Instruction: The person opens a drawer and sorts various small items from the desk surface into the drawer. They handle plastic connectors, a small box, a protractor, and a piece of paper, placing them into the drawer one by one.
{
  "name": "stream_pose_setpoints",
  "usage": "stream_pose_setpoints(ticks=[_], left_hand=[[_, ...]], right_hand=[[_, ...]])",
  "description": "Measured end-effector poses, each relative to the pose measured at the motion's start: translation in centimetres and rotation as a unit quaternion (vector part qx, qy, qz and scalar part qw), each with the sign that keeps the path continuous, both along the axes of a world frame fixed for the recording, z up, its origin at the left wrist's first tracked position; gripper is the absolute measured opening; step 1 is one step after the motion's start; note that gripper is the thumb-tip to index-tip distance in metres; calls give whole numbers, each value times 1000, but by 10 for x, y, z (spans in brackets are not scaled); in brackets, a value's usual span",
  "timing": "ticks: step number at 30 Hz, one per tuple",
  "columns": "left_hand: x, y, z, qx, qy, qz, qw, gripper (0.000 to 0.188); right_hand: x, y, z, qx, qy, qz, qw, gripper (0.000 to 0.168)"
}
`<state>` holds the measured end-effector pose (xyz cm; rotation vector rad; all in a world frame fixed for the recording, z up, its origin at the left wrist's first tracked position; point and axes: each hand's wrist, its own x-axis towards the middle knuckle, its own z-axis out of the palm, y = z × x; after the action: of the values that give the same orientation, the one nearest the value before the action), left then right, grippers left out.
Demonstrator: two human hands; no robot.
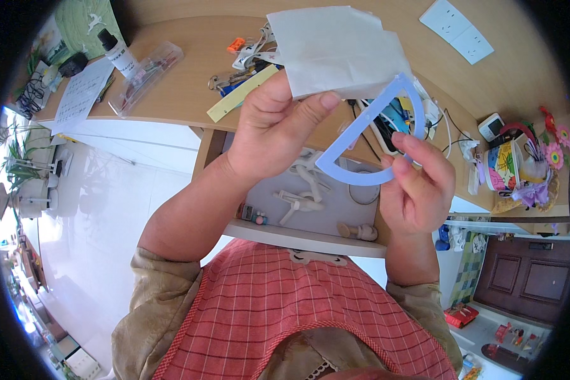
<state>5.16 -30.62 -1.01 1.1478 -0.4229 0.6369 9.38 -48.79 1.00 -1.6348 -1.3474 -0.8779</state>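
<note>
My left hand [275, 128] grips a white paper packet [337, 52] by its lower edge, thumb in front, above the desk. Between the thumb and fingers of my right hand [418, 185] is a blue plastic protractor [349, 128], held tilted by its curved side. Its upper corner overlaps the packet's lower right part; I cannot tell if they touch. Beneath both hands a drawer [304, 240] stands pulled out, holding white plastic pieces [304, 204], a metal ring [363, 190] and a small beige wooden-looking item [358, 232].
Behind my left hand lie a yellow strip [242, 92], keys and a lanyard [254, 52]. A clear pencil box [147, 78], a spray bottle [118, 52] and a written sheet [83, 95] are at the left. Cables and a power strip [380, 130] lie behind the protractor; a colourful container [501, 164] stands right.
</note>
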Motion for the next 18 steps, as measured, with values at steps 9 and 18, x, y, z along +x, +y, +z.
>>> stream_pose_setpoints(ticks=[9, 18], left_hand=[[-1, 2, 1, -21, 26, -10, 999, 20], [2, 4, 4, -39, 39, 51, 997, 14]], right_hand=[[-3, 2, 3, 25, -6, 36, 999, 30], [5, -1, 3, 99, 62, 103, 988, 20]])
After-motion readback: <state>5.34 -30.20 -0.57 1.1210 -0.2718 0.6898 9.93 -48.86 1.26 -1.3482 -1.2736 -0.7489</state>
